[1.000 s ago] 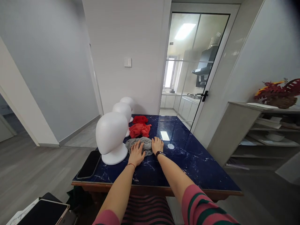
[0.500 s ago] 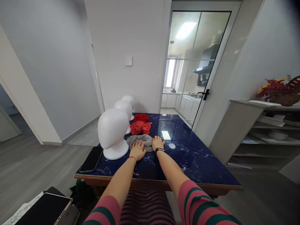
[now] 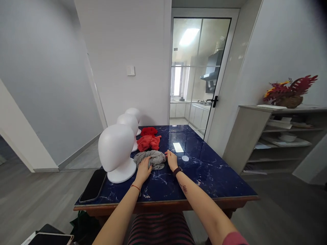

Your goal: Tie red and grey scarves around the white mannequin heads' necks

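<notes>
A crumpled grey cloth (image 3: 157, 158) lies on the dark blue marbled table (image 3: 204, 173). My left hand (image 3: 143, 169) is on the cloth's left part, with fabric between thumb and fingers. At the right end of the cloth, my right hand (image 3: 172, 160) pinches its edge with bent fingers. Just left of my left hand stands a white mannequin head (image 3: 116, 149) on a round base. Beyond the grey cloth lie a light red cloth (image 3: 148, 143) and a darker red cloth (image 3: 148, 131), both bunched up.
Two more white mannequin heads, a middle one (image 3: 128, 121) and a far one (image 3: 133, 112), stand in a row behind the first. A phone (image 3: 93, 186) lies at the table's left front corner. A white round spot (image 3: 185, 158) is on the tabletop. Right is a shelf (image 3: 255, 136).
My hands were flat on the grey cloth and now take its two ends. The right hand has turned sideways and its fingers have bent. The camera view has shifted slightly right.
</notes>
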Tool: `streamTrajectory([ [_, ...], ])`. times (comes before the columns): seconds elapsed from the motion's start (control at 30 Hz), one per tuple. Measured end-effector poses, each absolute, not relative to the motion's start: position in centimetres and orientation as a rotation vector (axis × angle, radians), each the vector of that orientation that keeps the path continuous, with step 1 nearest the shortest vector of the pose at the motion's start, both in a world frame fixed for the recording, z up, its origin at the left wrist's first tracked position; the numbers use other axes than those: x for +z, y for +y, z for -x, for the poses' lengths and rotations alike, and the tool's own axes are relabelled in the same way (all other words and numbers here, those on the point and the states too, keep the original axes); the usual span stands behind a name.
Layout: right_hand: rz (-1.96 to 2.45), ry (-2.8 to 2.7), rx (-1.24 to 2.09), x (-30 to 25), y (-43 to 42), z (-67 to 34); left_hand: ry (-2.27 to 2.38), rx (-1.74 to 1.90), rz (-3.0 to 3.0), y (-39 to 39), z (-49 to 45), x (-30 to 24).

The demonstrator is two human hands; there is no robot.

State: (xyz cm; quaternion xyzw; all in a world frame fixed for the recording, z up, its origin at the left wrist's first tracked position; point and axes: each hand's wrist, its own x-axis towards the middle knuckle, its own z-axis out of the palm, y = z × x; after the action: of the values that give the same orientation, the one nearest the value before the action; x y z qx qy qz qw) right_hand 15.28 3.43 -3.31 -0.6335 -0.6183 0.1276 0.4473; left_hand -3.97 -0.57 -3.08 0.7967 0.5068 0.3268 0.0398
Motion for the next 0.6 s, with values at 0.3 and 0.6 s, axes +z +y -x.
streamTrajectory([
  [0.3,1.327,-1.638,0.457,-3.3,1.9,-14.9,1.407,1.218,-2.291,-1.0,4.6,-2.7],
  [0.6,1.111,-1.948,0.465,-3.1,0.6,-14.1,1.365,1.095,-2.262,-2.1,4.0,-2.2],
])
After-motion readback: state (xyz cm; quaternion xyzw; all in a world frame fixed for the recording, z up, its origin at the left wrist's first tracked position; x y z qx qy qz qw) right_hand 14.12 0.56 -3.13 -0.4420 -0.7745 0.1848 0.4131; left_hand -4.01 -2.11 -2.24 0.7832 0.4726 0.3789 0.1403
